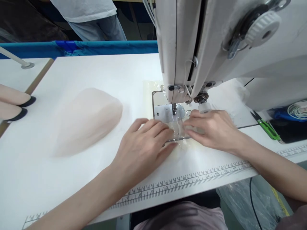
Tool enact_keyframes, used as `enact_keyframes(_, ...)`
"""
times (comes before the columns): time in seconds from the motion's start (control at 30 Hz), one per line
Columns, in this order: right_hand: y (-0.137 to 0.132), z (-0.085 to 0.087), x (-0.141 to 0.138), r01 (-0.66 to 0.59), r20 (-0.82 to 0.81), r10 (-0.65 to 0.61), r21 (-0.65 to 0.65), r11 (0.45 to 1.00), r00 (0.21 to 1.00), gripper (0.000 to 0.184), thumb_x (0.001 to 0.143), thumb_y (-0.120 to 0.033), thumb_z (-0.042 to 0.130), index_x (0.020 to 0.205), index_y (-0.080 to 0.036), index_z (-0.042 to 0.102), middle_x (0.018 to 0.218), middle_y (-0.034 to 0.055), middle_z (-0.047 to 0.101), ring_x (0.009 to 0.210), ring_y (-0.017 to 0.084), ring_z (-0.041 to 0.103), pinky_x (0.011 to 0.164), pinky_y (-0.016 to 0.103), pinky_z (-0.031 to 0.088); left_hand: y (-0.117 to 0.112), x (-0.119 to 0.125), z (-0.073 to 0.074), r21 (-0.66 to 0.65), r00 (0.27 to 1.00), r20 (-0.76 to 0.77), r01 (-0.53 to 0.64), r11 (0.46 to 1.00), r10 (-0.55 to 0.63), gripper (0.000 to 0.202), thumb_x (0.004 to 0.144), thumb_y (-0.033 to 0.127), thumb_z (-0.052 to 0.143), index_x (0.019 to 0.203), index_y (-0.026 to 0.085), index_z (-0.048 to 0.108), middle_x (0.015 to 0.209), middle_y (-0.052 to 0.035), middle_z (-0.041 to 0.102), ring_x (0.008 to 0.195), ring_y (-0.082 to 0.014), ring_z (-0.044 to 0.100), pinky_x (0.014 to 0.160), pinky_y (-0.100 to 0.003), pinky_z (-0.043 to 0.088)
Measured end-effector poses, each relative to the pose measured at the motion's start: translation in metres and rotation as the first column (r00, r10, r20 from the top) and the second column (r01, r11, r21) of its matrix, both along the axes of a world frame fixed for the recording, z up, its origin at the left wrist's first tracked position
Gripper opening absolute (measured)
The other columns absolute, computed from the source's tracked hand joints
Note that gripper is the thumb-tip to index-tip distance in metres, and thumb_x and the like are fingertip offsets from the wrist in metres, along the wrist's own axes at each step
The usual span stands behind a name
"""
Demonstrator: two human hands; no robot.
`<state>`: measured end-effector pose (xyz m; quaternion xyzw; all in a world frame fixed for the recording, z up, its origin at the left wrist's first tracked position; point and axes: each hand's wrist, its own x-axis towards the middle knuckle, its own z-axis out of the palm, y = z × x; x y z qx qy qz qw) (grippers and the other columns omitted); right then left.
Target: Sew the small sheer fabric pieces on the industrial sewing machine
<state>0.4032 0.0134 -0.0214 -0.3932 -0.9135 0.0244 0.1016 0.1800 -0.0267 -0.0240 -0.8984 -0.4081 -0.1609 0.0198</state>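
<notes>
A thin strip of sheer fabric (177, 129) lies under the presser foot (174, 109) of a white sewing machine (192, 41). My left hand (145, 143) rests just left of the needle, its curled fingers and thumb closed at the fabric's edge. On the other side, my right hand (211, 129) pinches the fabric between thumb and fingers, close to the metal needle plate (160, 111). The fingertips partly hide the fabric's edges. Farther left lies a loose, sheer beige fabric piece (92, 119), apart from both hands.
Green-handled scissors (267, 127) lie at the right beside a dark flat object (291, 131) and a coiled white cable (298, 110). A printed ruler (187, 180) follows the table's front edge. Black-tipped, finger-like shapes (14, 102) enter at left. A person (88, 16) stands behind.
</notes>
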Motion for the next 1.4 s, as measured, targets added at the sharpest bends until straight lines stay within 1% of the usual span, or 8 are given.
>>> enact_keyframes(0.13,-0.003,0.016,0.008,-0.176,-0.042,0.174,-0.406,0.897,0.984,0.008,0.085,-0.027,0.066,0.092,-0.025,0.068,0.102,-0.0033,0.065,0.067,0.009,0.056,0.053,0.024,0.03,-0.018,0.001,0.011,-0.263,0.992,-0.088,0.069,0.962,-0.095,0.028,0.077,0.027,0.069,0.1,0.015,0.06,0.098,-0.008,0.064,0.082,-0.0238,0.058,0.063,-0.034,0.048)
enact_keyframes(0.4,0.0,0.015,0.005,-0.067,-0.206,-0.04,-0.487,0.871,0.978,0.011,0.094,-0.022,0.05,0.086,-0.02,0.058,0.071,-0.0043,0.062,0.063,0.01,0.054,0.058,0.024,0.033,0.005,0.017,-0.005,-0.322,0.992,-0.014,-0.127,0.938,0.129,0.026,0.081,0.002,0.033,0.072,0.018,0.051,0.068,-0.0022,0.055,0.061,-0.0168,0.051,0.05,-0.027,0.037)
enact_keyframes(0.53,0.0,0.011,0.003,-0.08,-0.225,-0.016,-0.41,0.908,0.974,0.009,0.087,-0.019,0.057,0.089,-0.017,0.065,0.082,0.001,0.066,0.067,0.012,0.056,0.058,0.025,0.034,0.024,0.016,0.008,-0.508,0.964,0.16,-0.106,0.855,0.214,0.024,0.085,0.013,0.033,0.084,0.018,0.057,0.063,0.0017,0.057,0.053,-0.0129,0.051,0.052,-0.025,0.038)
enact_keyframes(0.7,0.004,-0.004,0.0,0.027,-0.38,-0.062,-0.098,0.995,0.923,0.022,0.091,-0.018,0.052,0.093,-0.019,0.074,0.085,0.0023,0.069,0.064,0.011,0.054,0.055,0.024,0.032,0.044,0.008,0.012,-0.441,0.988,0.106,-0.052,0.896,0.109,0.036,0.086,0.052,0.051,0.072,0.02,0.061,0.055,0.0012,0.056,0.046,-0.0127,0.049,0.044,-0.026,0.032)
enact_keyframes(0.97,0.004,-0.007,-0.005,0.05,-0.344,-0.066,-0.058,0.997,0.937,0.022,0.093,-0.026,0.054,0.093,-0.023,0.076,0.07,-0.0029,0.07,0.057,0.009,0.056,0.051,0.023,0.029,0.048,-0.002,0.009,-0.533,0.963,0.261,0.091,0.841,0.062,0.046,0.094,0.047,0.045,0.063,0.019,0.066,0.061,0.0005,0.047,0.045,-0.008,0.039,0.042,-0.025,0.031)
enact_keyframes(1.13,-0.007,-0.002,-0.003,-0.061,-0.144,0.058,-0.021,0.998,0.988,0.02,0.089,-0.019,0.058,0.078,-0.021,0.076,0.079,-0.0006,0.073,0.067,0.013,0.058,0.052,0.026,0.03,0.02,0.002,-0.006,-0.124,0.982,0.154,0.126,0.984,-0.106,0.036,0.095,0.034,0.047,0.071,0.018,0.07,0.069,-0.002,0.057,0.052,-0.0096,0.047,0.044,-0.024,0.032)
enact_keyframes(1.23,-0.01,-0.004,-0.003,-0.144,-0.081,0.156,0.141,0.98,0.984,0.021,0.085,-0.012,0.06,0.074,-0.021,0.075,0.091,0.0008,0.075,0.093,0.021,0.06,0.069,0.033,0.038,0.003,0.005,-0.016,0.207,0.988,0.012,0.146,0.967,-0.152,0.026,0.092,0.027,0.056,0.07,0.018,0.068,0.08,-0.0045,0.069,0.067,-0.0158,0.059,0.052,-0.03,0.039)
enact_keyframes(1.4,-0.012,-0.006,-0.005,-0.207,-0.064,0.223,0.193,0.959,0.973,0.027,0.087,-0.008,0.055,0.075,-0.023,0.073,0.089,-0.0021,0.076,0.098,0.019,0.06,0.08,0.036,0.037,-0.01,0.007,-0.018,0.218,0.987,-0.116,0.135,0.967,-0.111,0.014,0.093,0.018,0.056,0.092,0.019,0.07,0.124,-0.0081,0.067,0.116,-0.0256,0.061,0.087,-0.042,0.043)
